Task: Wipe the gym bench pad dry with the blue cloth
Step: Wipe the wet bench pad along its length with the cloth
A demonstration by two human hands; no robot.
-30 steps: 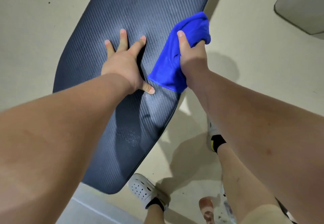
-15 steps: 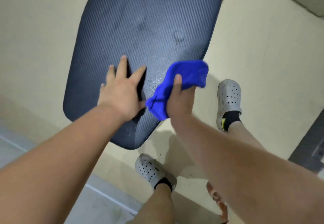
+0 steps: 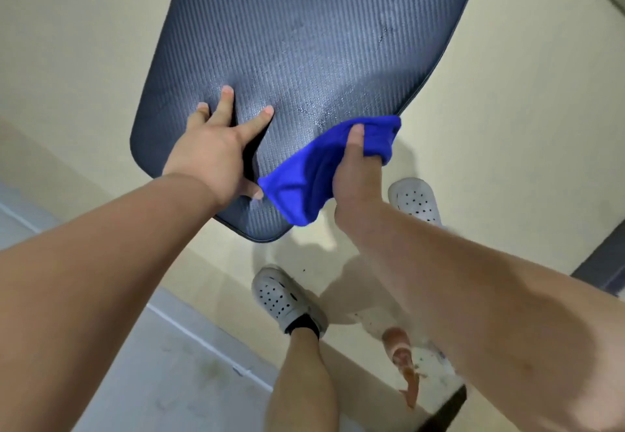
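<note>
Head view shows the dark ribbed foam gym bench pad [image 3: 321,42] under both hands, with wet drops just past the fingers. Bunched in the right hand [image 3: 355,178], the soft blue cloth [image 3: 304,181] rubs its near edge. Pressing flat, fingers spread, the left hand [image 3: 209,157] probably steadies the pad.

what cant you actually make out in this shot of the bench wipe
- Head view: the far end of the bench pad is cut off by the top edge.
- The pad's frame and legs are hidden beneath the pad itself.
- The right hand fingers are buried in the blue cloth.
- The pad surface under the left hand and cloth is covered, so wetness there is unknown.
</note>
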